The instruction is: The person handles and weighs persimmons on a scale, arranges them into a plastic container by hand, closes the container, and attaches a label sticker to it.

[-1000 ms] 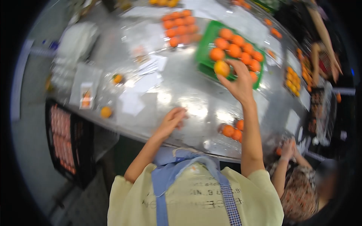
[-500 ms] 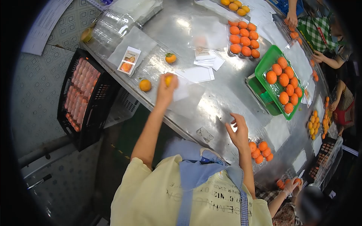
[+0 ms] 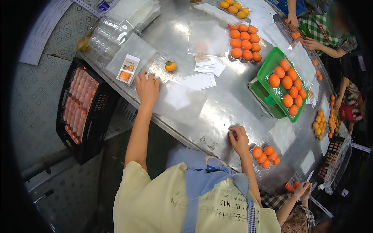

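My left hand point(image 3: 147, 89) is palm down over the clear plastic tray point(image 3: 158, 62) at the table's left edge. Its fingers curl downward, and what lies under them is hidden. One yellow-orange fruit with a green top point(image 3: 170, 66) sits in the tray just right of this hand. Beside a clear pack of several orange fruits point(image 3: 265, 156), my right hand point(image 3: 237, 139) rests low over the metal table, empty, its fingers loosely bent and thumb apart. A green basket point(image 3: 265, 70) holding a pack of orange fruits stands farther back on the right.
White paper cards point(image 3: 196, 82) and a larger fruit pack point(image 3: 244, 43) lie in the middle and back. A labelled sheet point(image 3: 128, 69) and stacked clear trays point(image 3: 110, 33) are left. A black crate point(image 3: 82, 105) stands beside the table. Co-workers' hands point(image 3: 302, 190) are at the right.
A fruit passed from my right hand at the basket to my left hand, which then moved left over the tray. My right hand came down toward the near table edge. The camera view shifted.
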Tool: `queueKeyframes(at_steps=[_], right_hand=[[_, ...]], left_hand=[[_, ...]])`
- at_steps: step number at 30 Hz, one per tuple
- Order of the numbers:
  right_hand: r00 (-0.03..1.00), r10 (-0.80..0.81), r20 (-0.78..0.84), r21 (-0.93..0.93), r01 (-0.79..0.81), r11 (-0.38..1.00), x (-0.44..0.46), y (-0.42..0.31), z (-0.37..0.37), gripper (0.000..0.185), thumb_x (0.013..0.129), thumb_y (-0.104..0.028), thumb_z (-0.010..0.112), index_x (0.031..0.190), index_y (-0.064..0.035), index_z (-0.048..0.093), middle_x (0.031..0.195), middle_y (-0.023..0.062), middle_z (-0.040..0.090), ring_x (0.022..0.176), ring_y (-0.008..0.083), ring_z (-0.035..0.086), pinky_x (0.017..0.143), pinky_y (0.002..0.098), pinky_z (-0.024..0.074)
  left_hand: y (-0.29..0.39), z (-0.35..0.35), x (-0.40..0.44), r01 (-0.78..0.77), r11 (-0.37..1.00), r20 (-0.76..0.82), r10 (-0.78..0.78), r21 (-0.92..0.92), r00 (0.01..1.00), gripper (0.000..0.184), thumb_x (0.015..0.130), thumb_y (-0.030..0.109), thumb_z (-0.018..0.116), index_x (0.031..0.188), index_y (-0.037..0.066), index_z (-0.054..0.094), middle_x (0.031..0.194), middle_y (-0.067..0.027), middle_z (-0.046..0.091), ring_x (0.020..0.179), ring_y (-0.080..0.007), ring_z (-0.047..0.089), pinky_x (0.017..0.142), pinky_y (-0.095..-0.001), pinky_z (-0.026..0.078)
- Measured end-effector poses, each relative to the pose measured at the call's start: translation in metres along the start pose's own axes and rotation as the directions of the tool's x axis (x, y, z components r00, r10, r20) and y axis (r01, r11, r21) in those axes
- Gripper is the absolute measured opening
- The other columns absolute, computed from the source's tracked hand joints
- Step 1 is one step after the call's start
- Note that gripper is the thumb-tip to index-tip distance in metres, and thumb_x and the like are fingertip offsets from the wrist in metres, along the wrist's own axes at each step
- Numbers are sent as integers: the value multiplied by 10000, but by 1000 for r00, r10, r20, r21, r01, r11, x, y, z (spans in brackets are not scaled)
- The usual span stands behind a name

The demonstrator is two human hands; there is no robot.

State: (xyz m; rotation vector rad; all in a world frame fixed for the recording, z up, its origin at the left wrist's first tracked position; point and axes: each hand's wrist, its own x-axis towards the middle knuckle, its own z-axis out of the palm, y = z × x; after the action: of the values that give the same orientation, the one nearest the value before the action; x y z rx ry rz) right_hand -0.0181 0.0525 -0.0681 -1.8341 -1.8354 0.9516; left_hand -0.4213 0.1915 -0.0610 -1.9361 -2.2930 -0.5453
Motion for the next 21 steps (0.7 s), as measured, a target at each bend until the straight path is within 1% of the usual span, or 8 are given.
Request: queueKeyframes(at_steps=[4,7,10,13,16,18,19,21], right_hand=[[1000,-1,-6,-11,1,1000,2,1,2,187,792,-79,651,978,-89,647,983,84,584,700,209,598,648,315,497],[1000,11,3,-26,-11,1000,5,3,2,175,790,-78,649,964,-95,650,970,74,584,682,201,586,635,311,489],[1000,19,-15,-3,-19,1000,6,7,2,151,788,-80,648,938,-99,656,949,66,587,667,188,584,626,308,485],[999,13,-45,21,-12,1000,5,5,2,138,783,-73,652,918,-96,660,921,64,587,645,176,579,611,301,483],[997,13,-77,21,-12,1000,7,3,4,128,779,-65,657,903,-92,663,899,63,588,620,170,571,596,298,477],[997,30,-72,26,-28,999,7,4,5,120,778,-65,662,895,-89,664,894,62,591,615,169,568,592,298,474],[997,37,-69,26,-35,999,8,5,5,116,778,-65,665,892,-88,664,892,62,592,612,169,566,590,298,472],[997,42,-60,22,-41,999,9,3,4,101,781,-69,666,880,-86,666,889,62,593,604,168,562,586,298,469]], left_hand=[[29,7,32,-121,973,-83,106,-196,991,398,773,297,733,1103,95,643,1117,-122,564,1050,-317,478,892,-411,423],[38,20,50,-75,980,136,101,-183,986,392,744,279,752,1073,85,667,1029,-110,576,1006,-292,490,853,-402,443],[27,26,65,-75,976,228,122,-204,966,401,761,284,734,1096,76,659,1019,-121,600,1006,-289,512,849,-382,451],[5,40,74,130,869,265,1,-477,964,380,824,330,687,1085,55,661,1057,-107,624,967,-264,570,836,-349,467],[-4,30,72,483,521,451,-197,-704,870,464,905,408,602,1174,29,613,1028,-93,665,908,-221,627,804,-331,503],[-4,16,68,595,94,587,-97,-798,804,483,955,383,522,1250,1,542,1056,-116,643,977,-226,619,853,-329,508],[-3,9,66,623,-132,631,-26,-771,775,493,980,370,482,1288,-13,506,1069,-127,633,1011,-228,615,877,-327,510],[11,-8,61,586,-340,610,43,-736,791,465,993,310,456,1314,-27,455,1098,-156,595,1020,-270,607,930,-353,504]])
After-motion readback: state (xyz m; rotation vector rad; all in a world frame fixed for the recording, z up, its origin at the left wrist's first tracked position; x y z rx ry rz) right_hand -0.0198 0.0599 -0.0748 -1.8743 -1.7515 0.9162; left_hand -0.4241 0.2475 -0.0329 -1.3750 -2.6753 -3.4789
